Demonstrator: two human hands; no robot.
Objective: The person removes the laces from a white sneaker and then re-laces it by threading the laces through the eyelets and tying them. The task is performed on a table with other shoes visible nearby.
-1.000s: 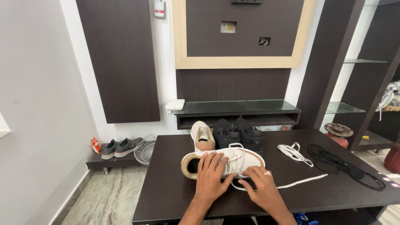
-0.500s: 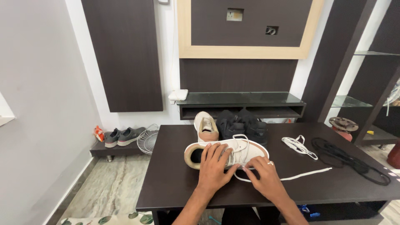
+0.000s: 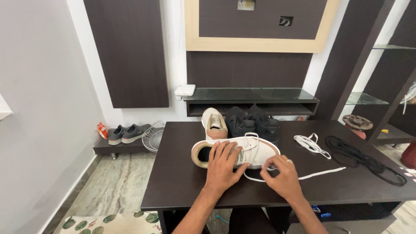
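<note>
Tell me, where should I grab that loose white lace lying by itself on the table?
Grab the white lace at the bunched loops in its middle, coming straight down from above. It lies flat on the table, piled in a small heap, so the loops stand a little proud and give fingers something to pinch. It is clear of the black laces beside it, so nothing else should tangle in.

White low sneaker (image 3: 255, 149) lying sideways on dark table, tan heel left, white lace (image 3: 303, 175) trailing right

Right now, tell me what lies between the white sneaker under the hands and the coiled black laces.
In the head view, a loose bundle of white laces lies on the dark table between the sneaker and black laces.
</note>
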